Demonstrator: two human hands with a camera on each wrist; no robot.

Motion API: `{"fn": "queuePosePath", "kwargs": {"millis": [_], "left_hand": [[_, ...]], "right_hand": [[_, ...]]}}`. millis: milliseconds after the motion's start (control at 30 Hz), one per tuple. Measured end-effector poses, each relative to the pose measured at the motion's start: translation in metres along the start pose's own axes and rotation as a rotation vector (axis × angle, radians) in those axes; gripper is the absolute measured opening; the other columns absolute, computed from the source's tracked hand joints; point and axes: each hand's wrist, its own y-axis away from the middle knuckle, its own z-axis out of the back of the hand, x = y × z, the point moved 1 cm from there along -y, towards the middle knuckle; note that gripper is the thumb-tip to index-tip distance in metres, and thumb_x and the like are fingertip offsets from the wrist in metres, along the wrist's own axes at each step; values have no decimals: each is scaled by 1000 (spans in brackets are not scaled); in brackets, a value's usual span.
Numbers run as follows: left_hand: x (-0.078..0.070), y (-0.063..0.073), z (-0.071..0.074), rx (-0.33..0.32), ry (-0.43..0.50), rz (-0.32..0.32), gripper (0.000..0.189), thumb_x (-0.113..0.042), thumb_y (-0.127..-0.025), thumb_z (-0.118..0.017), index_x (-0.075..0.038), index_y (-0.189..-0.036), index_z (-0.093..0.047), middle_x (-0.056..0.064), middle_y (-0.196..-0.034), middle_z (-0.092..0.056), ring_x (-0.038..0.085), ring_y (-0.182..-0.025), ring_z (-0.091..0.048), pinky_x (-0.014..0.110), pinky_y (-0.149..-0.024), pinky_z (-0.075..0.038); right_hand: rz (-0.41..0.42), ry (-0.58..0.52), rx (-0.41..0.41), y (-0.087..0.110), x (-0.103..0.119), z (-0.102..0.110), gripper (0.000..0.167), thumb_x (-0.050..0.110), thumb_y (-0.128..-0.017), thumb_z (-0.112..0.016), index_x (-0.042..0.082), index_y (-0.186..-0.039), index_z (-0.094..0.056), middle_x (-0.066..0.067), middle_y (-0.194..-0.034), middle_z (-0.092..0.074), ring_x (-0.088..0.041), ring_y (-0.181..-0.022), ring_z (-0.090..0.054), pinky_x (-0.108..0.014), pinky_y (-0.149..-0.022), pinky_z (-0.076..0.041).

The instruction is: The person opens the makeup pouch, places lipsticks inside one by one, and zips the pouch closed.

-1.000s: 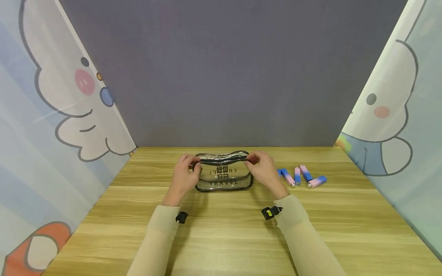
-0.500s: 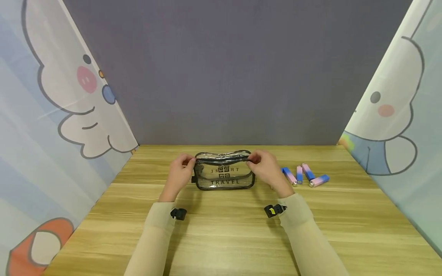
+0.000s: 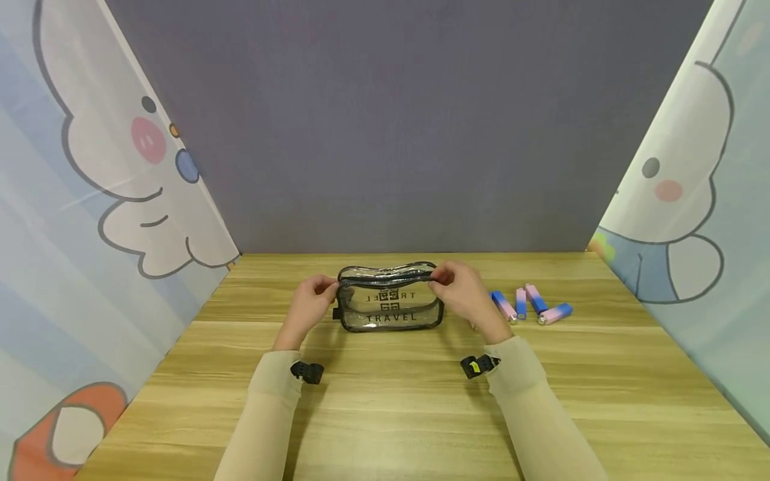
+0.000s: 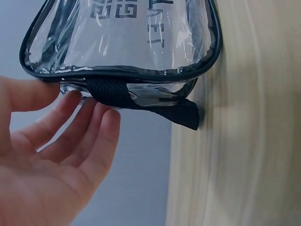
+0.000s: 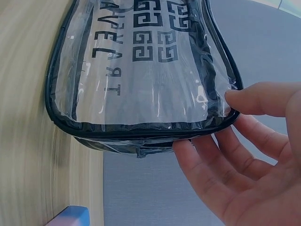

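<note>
Two pale sleeves (image 3: 271, 394) lie nearest, short of the fingers, over the wood-patterned surface (image 3: 385, 414). The left hand (image 3: 308, 308) pinches the upper left end of a clear bag (image 3: 391, 302); the right hand (image 3: 464, 295) pinches its upper right corner. The bag stands upright between the two sets of fingers; whether it touches the surface I cannot tell. Over the last second the left fingers have shifted outward, uncovering a black tab (image 3: 337, 313) below them, while the right ones stay put, so the bag now seems steadied by its very ends. Right of the right fingers lie several pink-and-blue sticks (image 3: 521, 303), and beyond all the fingers rises a grey wall (image 3: 385, 133)
</note>
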Motion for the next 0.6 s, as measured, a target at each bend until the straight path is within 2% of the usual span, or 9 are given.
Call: {"fn": "queuePosePath", "kwargs": {"millis": [200,400,600], "left_hand": [[5,-1,2,70,43,79,27,-16,-104,-56,0,-122,-67,17,-114,-66,30,-103,-65,46,-90,-52],[10,-3,3,100,22,105,23,-16,-100,-62,-1,-115,-71,15,-109,-69,28,-97,-65,46,-88,-51],[13,-2,3,118,18,116,18,-12,-100,-61,0,-110,-70,13,-106,-69,25,-94,-64,43,-84,-50]], "right_hand": [[1,-3,-1,-1,0,1,10,12,-93,-70,7,-102,-69,-6,-92,-68,-22,-84,-63,-42,-77,-52],[-7,-1,-5,-1,0,1,10,13,-94,-71,7,-102,-70,-6,-92,-68,-22,-84,-63,-42,-77,-52],[-12,-6,4,0,0,1,11,13,-93,-71,7,-102,-70,-6,-92,-68,-22,-84,-63,-43,-78,-52]]}}
